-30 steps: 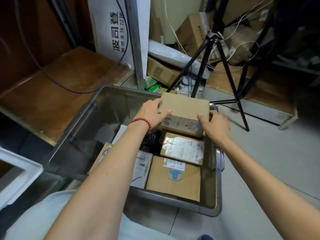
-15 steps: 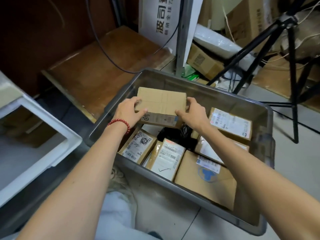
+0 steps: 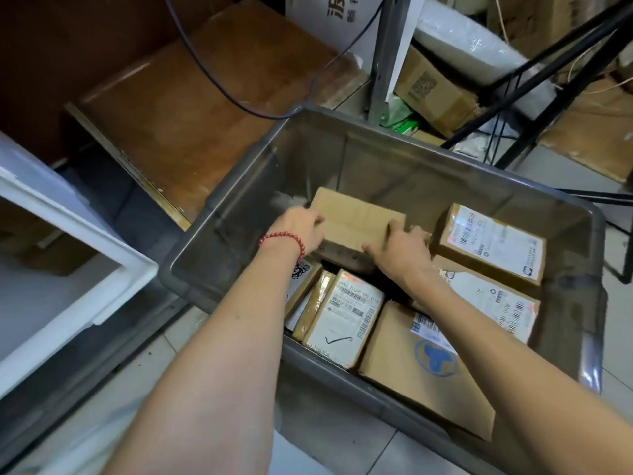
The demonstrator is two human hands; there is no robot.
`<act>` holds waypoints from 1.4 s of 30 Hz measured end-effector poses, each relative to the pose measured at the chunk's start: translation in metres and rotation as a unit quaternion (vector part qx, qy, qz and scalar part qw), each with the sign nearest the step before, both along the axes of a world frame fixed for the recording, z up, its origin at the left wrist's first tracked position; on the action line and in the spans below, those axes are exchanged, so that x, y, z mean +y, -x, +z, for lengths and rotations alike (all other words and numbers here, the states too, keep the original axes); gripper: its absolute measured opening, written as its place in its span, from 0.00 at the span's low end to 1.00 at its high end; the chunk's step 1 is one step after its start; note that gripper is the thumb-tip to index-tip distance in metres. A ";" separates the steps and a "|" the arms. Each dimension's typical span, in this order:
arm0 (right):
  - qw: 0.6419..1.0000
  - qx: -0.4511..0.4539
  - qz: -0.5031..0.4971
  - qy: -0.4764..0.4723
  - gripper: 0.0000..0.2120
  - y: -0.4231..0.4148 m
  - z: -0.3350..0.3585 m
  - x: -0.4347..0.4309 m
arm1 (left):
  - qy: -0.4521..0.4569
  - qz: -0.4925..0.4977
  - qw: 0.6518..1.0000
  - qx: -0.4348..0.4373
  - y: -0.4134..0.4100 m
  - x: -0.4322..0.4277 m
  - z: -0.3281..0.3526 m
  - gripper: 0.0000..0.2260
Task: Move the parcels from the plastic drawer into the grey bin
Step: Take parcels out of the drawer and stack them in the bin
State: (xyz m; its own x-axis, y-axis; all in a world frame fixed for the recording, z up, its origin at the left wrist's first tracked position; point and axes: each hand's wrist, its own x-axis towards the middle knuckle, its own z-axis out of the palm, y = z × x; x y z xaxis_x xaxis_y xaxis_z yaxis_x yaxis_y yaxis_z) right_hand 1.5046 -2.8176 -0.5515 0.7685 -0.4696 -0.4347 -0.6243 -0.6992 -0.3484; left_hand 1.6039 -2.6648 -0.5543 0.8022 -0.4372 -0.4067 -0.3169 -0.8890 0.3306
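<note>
**Ops:** I've got the brown box [image 3: 356, 217] going down now. A second ago I was holding it up over the far right rim of the grey bin [image 3: 394, 159]. Now it's below the rim, inside, towards the far left corner of the bin.

**Spotter:** Still holding it?

**Ops:** Yes, both sides. My left hand [image 3: 301, 228] has its fingers curled round the left end. My right hand [image 3: 400, 250] clamps the near right corner, thumb on the near edge and fingers over the top. Neither has let go.

**Spotter:** Is it sitting on anything?

**Ops:** I can't tell from here. It looks a bit tilted, with a dark gap under its near edge, so I won't call it landed.

**Spotter:** What's around it?

**Ops:** All inside the bin: a labelled parcel [image 3: 493, 243] on the right side, a parcel with a tick mark [image 3: 346, 317] by the near wall, and a big box with a blue logo [image 3: 421, 368] in the near right corner. So it's filling up, and the far left is the free spot.

**Spotter:** And the drawer?

**Ops:** My view has swung left, so the plastic drawer [image 3: 89, 228] has come into view just left of the bin. I can't see what's left inside it.

**Spotter:** Meaning?

**Ops:** I reckon this one is nearly delivered. Let go once it settles, then go back to the drawer for the next one.
</note>
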 end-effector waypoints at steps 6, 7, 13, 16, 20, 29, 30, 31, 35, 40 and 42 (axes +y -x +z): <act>0.991 0.009 0.090 0.102 0.26 0.006 0.005 0.006 | -0.171 -0.118 0.965 -0.157 0.026 0.002 0.007 0.20; 0.987 -0.016 0.106 0.118 0.26 0.008 0.009 0.006 | -0.166 -0.116 0.962 -0.185 0.026 0.000 0.013 0.20; 0.973 -0.142 0.137 0.123 0.29 0.014 0.044 0.011 | -0.112 -0.045 0.962 -0.244 0.045 0.013 0.058 0.23; 0.965 -0.172 0.162 0.112 0.29 0.015 0.068 0.024 | -0.101 -0.018 0.959 -0.265 0.060 0.041 0.080 0.23; 0.951 -0.202 0.216 0.091 0.30 0.013 0.096 0.057 | -0.093 0.035 0.951 -0.293 0.084 0.097 0.107 0.22; 0.887 -0.224 0.400 0.059 0.30 0.013 0.137 0.195 | -0.163 0.236 0.924 -0.254 0.132 0.246 0.149 0.25; 0.880 -0.226 0.415 0.055 0.30 0.013 0.138 0.208 | -0.159 0.255 0.920 -0.250 0.136 0.259 0.152 0.25; 0.873 -0.226 0.429 0.052 0.30 0.013 0.139 0.221 | -0.158 0.270 0.917 -0.248 0.140 0.271 0.154 0.25; 0.853 -0.217 0.472 0.043 0.31 0.011 0.139 0.261 | -0.171 0.292 0.909 -0.243 0.159 0.311 0.145 0.26; 0.837 -0.203 0.507 0.016 0.30 0.007 0.126 0.300 | -0.168 0.339 0.901 -0.214 0.173 0.349 0.118 0.25; 0.839 -0.192 0.509 0.004 0.30 0.003 0.117 0.312 | -0.165 0.350 0.899 -0.208 0.175 0.358 0.108 0.25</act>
State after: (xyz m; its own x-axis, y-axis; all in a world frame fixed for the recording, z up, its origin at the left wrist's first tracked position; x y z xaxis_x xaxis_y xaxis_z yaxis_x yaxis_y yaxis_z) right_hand 1.5021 -2.5053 -0.4345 0.8555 0.5138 -0.0636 0.4554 -0.8052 -0.3798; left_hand 1.4292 -2.3072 -0.4466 0.9463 0.3223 -0.0240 0.3223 -0.9466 -0.0054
